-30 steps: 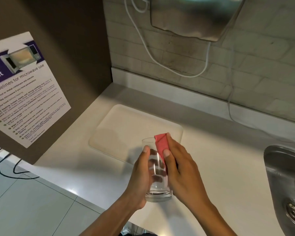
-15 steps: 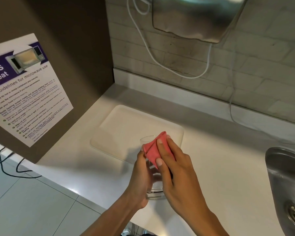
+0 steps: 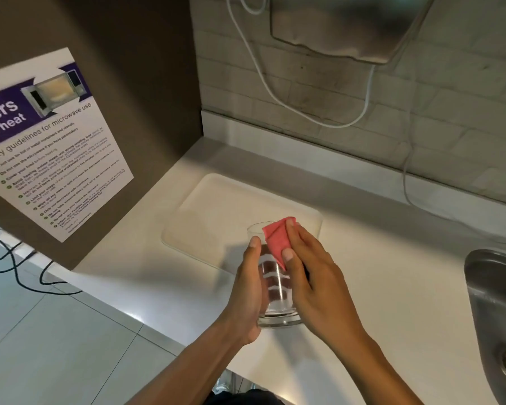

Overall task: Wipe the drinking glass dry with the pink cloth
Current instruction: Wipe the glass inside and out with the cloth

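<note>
A clear drinking glass (image 3: 276, 290) stands upright over the white counter near its front edge. My left hand (image 3: 247, 290) wraps around the glass from the left, thumb near the rim. My right hand (image 3: 310, 279) presses a folded pink cloth (image 3: 278, 241) against the upper right side of the glass at the rim, pinched between thumb and fingers. Part of the cloth is hidden behind my fingers.
A white cutting board (image 3: 216, 214) lies flat on the counter (image 3: 146, 276) behind the glass. A steel sink (image 3: 497, 302) is at the right edge. A brown panel with a microwave poster (image 3: 47, 147) rises on the left. A dispenser (image 3: 345, 27) and white cable hang on the tiled wall.
My right hand has shifted the pink cloth around the rim of the glass, first leftward over the rim, then back to the upper right. My left hand keeps its hold.
</note>
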### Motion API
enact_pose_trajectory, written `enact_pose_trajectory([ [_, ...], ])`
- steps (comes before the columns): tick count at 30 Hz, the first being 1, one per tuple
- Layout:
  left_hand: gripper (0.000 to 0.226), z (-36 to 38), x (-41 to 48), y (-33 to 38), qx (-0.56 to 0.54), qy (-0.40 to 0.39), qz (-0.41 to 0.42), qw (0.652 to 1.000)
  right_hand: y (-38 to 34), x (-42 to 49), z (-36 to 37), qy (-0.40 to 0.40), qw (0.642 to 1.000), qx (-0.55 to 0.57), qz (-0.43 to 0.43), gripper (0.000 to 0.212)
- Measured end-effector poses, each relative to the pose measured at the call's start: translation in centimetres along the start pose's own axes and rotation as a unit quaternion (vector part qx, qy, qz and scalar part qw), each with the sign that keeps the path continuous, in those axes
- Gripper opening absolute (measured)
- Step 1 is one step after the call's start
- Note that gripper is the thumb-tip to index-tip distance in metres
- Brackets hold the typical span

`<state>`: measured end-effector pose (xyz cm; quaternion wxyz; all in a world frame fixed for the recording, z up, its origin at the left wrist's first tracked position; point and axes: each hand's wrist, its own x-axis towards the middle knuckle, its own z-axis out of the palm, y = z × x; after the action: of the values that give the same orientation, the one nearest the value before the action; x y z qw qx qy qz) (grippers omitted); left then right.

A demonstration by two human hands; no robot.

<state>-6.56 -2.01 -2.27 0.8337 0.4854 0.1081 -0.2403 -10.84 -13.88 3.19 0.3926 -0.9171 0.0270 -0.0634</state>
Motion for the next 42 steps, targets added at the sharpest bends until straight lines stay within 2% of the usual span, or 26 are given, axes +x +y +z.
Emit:
enact_pose_trajectory([
  [3,0.063,0.0,0.3,0.4,-0.004,-0.007,-0.002,1.0,-0.5,-0.5,0.5,0.003,0.999,-0.039,-0.026,0.052],
  [7,0.081,-0.7,0.6,1.0,-0.019,0.025,-0.004,1.0,0.6,-2.7,0.8,-0.035,0.997,-0.053,-0.047,0.051],
  [10,0.069,-0.7,0.8,0.1,-0.008,0.013,-0.029,0.999,1.0,-1.5,0.8,-0.014,1.0,-0.023,0.009,0.05],
  [13,0.066,-0.6,1.0,0.1,-0.021,-0.009,-0.038,0.999,0.1,-1.4,0.9,-0.009,0.998,-0.055,-0.025,0.052],
  [15,0.075,-0.8,1.1,0.7,-0.026,0.005,-0.019,0.999,0.5,-2.3,0.8,-0.035,0.996,-0.062,-0.05,0.051],
  [17,0.084,-1.0,1.0,0.8,-0.019,0.015,-0.018,1.0,1.1,-2.6,0.4,-0.044,0.997,-0.049,-0.04,0.05],
  [20,0.068,-0.8,1.1,0.0,-0.031,-0.025,-0.042,0.998,1.2,-1.2,0.1,-0.021,0.999,-0.02,0.013,0.049],
  [22,0.062,-0.6,1.1,-0.3,-0.04,-0.037,-0.053,0.997,0.6,-0.7,0.2,-0.006,1.0,-0.03,0.002,0.052],
  [25,0.068,-0.6,1.4,0.2,-0.035,-0.012,-0.041,0.998,0.4,-1.6,0.2,-0.024,0.997,-0.064,-0.044,0.051],
  [28,0.078,-0.6,1.2,0.1,-0.028,0.005,-0.026,0.999,1.1,-2.0,-0.1,-0.035,0.997,-0.062,-0.041,0.048],
  [31,0.068,-0.4,1.0,-0.3,-0.027,-0.014,-0.038,0.999,0.7,-0.9,0.2,-0.011,0.999,-0.052,-0.002,0.05],
  [33,0.064,-0.5,1.0,-0.2,-0.027,-0.022,-0.046,0.998,0.2,-1.0,0.5,-0.005,0.997,-0.07,-0.015,0.052],
  [36,0.076,-1.0,1.2,0.5,-0.025,0.001,-0.029,0.999,0.3,-2.1,0.7,-0.031,0.995,-0.082,-0.056,0.05],
  [38,0.085,-1.0,1.2,0.5,-0.015,0.017,-0.025,0.999,0.7,-2.3,0.4,-0.044,0.995,-0.066,-0.051,0.048],
  [42,0.068,-0.8,1.4,-0.1,-0.036,-0.007,-0.056,0.998,0.3,-0.8,0.4,-0.021,0.999,-0.048,-0.004,0.051],
])
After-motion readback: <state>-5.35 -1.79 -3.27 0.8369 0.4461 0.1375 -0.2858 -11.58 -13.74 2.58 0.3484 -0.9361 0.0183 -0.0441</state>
